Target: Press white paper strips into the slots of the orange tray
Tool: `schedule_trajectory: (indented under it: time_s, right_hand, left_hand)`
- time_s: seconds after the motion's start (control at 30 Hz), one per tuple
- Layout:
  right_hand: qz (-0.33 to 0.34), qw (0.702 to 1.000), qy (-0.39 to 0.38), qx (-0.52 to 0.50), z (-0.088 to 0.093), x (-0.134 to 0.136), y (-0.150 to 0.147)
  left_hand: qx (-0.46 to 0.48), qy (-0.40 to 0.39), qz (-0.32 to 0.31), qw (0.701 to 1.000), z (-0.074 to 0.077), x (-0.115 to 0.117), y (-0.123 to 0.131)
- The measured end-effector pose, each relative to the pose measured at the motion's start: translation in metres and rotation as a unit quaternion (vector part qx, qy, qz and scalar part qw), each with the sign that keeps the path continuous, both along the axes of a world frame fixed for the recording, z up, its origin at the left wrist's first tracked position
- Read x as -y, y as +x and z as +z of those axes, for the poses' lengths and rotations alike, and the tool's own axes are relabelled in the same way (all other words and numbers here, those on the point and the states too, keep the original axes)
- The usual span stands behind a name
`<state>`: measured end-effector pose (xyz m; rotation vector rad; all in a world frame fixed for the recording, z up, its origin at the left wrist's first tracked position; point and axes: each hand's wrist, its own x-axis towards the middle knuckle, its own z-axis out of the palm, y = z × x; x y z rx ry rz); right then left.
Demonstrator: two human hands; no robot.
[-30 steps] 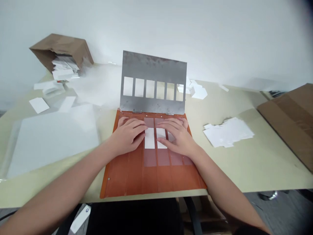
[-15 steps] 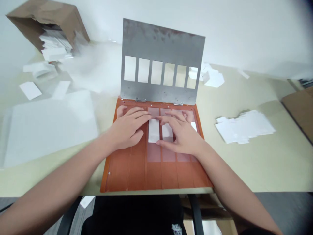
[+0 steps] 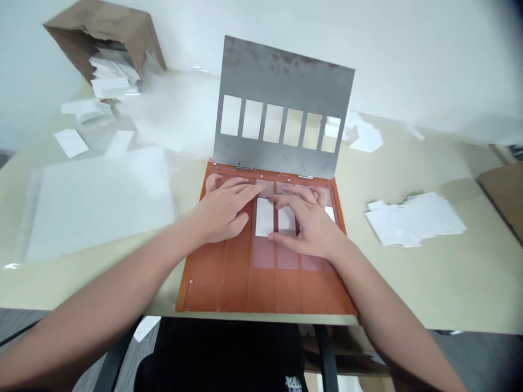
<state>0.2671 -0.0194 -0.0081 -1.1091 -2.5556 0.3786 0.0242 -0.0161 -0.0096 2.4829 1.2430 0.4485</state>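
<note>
While the left hand (image 3: 220, 209) and the right hand (image 3: 308, 226) lie across a flat orange rectangular board (image 3: 216, 277), neither shows any grip.

Left hand: flat and spread, palm down, fingers reaching toward the board's centre, no pinch.
Right hand: spread with its fingers slightly curved, fingertips over the cards and thumb low beside them, no pinch.
Work in hand: both hands press or smooth what lies on the board, as far as the pose shows.
Next move: it cannot be judged from this pose, since no card is held.
Cards: a narrow white rectangular card (image 3: 264, 216) and a second narrow white card (image 3: 286, 219) lie just beside each other near the board's centre, partly under the right hand.
Long axis: both cards run lengthwise, from the hinged far edge toward the person, along the board's lanes.
Plate: a scuffed grey steel plate (image 3: 286, 71) with six rectangular windows stands tilted up from the board's far edge on its steel hinges (image 3: 244, 166).
Surroundings: a toppled brown paper bag (image 3: 102, 32) spills white cards at far left; a loose pile of white card blanks (image 3: 414, 218) lies on the pale green table (image 3: 412, 288) at right.
</note>
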Motion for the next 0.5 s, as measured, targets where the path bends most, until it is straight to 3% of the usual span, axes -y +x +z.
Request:
schedule_trajectory:
  time_s: [0.5]
  right_hand:
    - [-0.006, 1.0, -0.001, 0.01, 0.0008, 0.0011, -0.0009]
  left_hand:
    - [0.0, 0.0, 0.007, 1.0, 0.0053, 0.002, 0.0023]
